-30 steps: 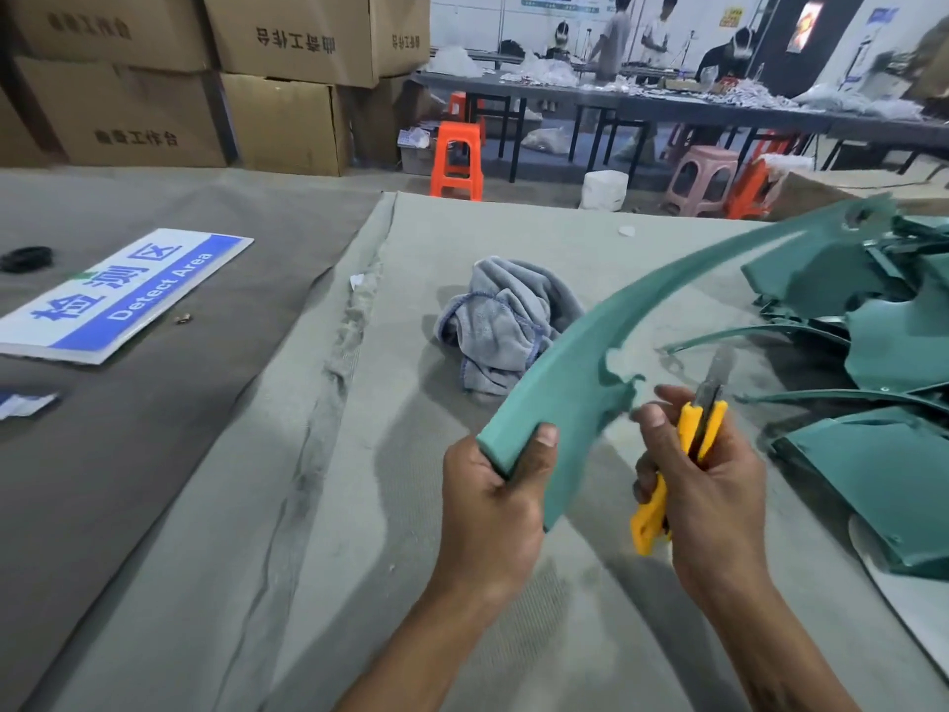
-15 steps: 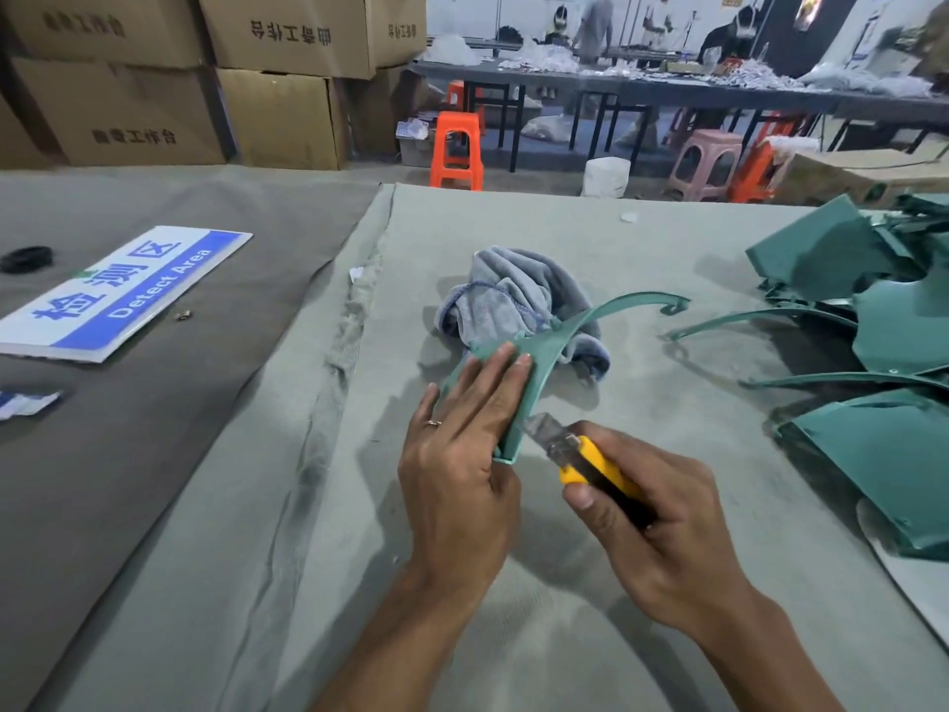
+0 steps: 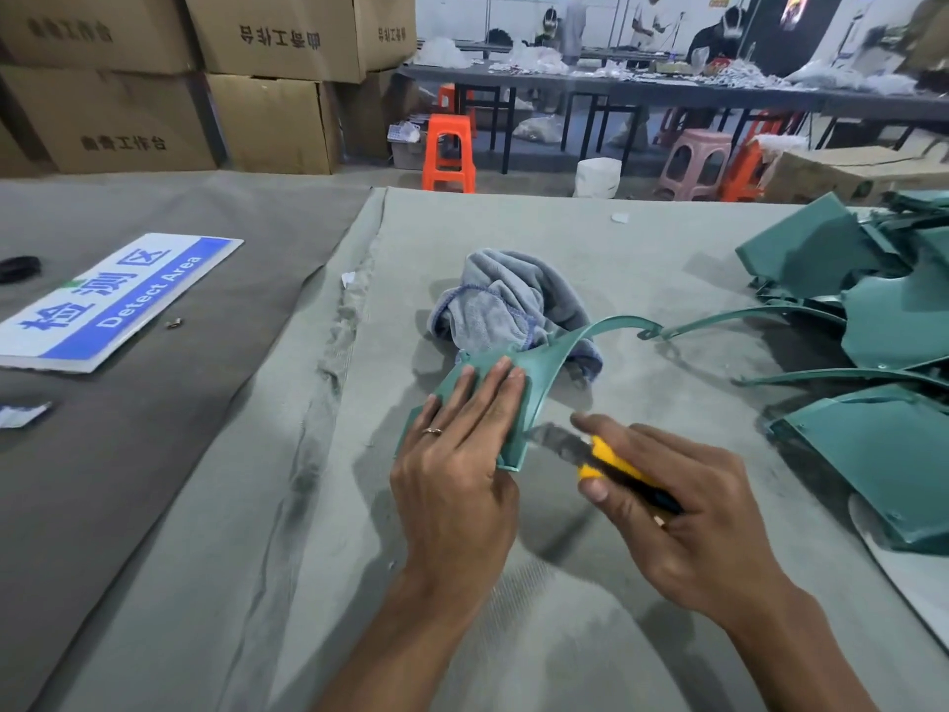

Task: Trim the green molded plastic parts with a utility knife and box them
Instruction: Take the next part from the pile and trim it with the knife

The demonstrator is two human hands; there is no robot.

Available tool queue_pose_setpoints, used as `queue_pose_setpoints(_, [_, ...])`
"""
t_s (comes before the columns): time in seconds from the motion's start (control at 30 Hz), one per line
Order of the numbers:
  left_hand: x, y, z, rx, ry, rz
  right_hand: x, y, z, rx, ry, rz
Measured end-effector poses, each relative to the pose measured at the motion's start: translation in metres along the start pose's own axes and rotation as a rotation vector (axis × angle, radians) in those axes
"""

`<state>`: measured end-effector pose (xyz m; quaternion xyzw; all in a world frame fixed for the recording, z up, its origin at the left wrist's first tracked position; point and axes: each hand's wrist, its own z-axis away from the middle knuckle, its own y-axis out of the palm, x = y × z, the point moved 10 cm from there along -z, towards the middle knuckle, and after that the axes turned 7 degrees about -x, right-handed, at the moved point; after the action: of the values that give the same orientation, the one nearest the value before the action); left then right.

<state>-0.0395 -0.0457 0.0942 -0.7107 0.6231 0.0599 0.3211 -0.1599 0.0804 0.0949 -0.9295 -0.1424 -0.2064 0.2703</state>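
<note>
Green plastic part (image 3: 534, 372) lies on the grey felt table (image 3: 513, 634) in the head view, its wide near end pinned flat under the left hand (image 3: 462, 454), whose fingers lie straight across it, the grip spread apart and pressing, not curled. The narrow arm of the part curves up and away over a grey rag (image 3: 508, 300). The right hand (image 3: 683, 511) has its grip clamped round a yellow knife (image 3: 606, 462), blade out and meeting the part's near right edge, just beside the left fingertips (image 3: 506, 375).

That closeness is the main risk, as I judge it: if the blade skips off the thin edge, it could run toward the left hand or gouge the part. The raised arm may also flex, since the rag props it, and let the part slide.

Open felt lies toward the viewer and to the left as far as the seam. To the right a pile of green parts (image 3: 883, 310) crowds the table, near the knife elbow; a sign (image 3: 118, 300) lies well apart on the left.
</note>
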Motion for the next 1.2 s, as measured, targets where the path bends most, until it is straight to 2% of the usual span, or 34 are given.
queue_pose_setpoints(0.1, [0.001, 0.000, 0.000, -0.004, 0.009, -0.005, -0.001, 0.006, -0.001, 0.032, 0.002, -0.021])
queue_pose_setpoints(0.2, [-0.001, 0.000, 0.001, -0.005, 0.040, -0.012, -0.016, -0.011, -0.004, -0.157, 0.098, 0.214])
queue_pose_setpoints(0.27, [-0.002, 0.000, 0.002, -0.016, 0.059, 0.000, -0.017, -0.022, -0.003, -0.239, 0.100, 0.315])
queue_pose_setpoints(0.37, [-0.002, 0.001, 0.003, -0.040, 0.084, 0.044, -0.006, -0.011, -0.001, -0.122, -0.003, 0.179])
queue_pose_setpoints(0.43, [-0.003, 0.001, 0.005, -0.056, 0.112, 0.080, -0.004, -0.007, -0.002, -0.096, -0.006, 0.127])
queue_pose_setpoints(0.5, [-0.003, -0.001, 0.005, -0.068, 0.138, 0.096, -0.011, -0.014, -0.006, -0.184, 0.070, 0.204])
queue_pose_setpoints(0.6, [-0.007, -0.005, 0.005, -0.079, 0.205, 0.104, -0.039, -0.040, -0.001, -0.346, 0.280, 0.460])
queue_pose_setpoints(0.67, [-0.011, -0.007, 0.005, -0.079, 0.261, 0.101, -0.050, -0.052, 0.002, -0.385, 0.362, 0.562])
queue_pose_setpoints(0.87, [-0.020, -0.014, 0.005, -0.142, 0.331, 0.072, -0.032, -0.050, -0.002, -0.398, 0.180, 0.424])
queue_pose_setpoints(0.93, [-0.021, -0.018, 0.005, -0.166, 0.347, 0.070, -0.044, -0.053, -0.001, -0.401, 0.251, 0.435])
queue_pose_setpoints(1.07, [-0.022, -0.023, 0.006, -0.186, 0.364, 0.091, -0.106, -0.070, 0.021, -0.415, 0.675, 0.429])
queue_pose_setpoints(1.1, [-0.022, -0.023, 0.006, -0.185, 0.366, 0.097, -0.113, -0.074, 0.026, -0.428, 0.725, 0.434])
queue_pose_setpoints(1.2, [-0.023, -0.023, 0.006, -0.186, 0.364, 0.087, -0.102, -0.086, 0.025, -0.565, 0.642, 0.393])
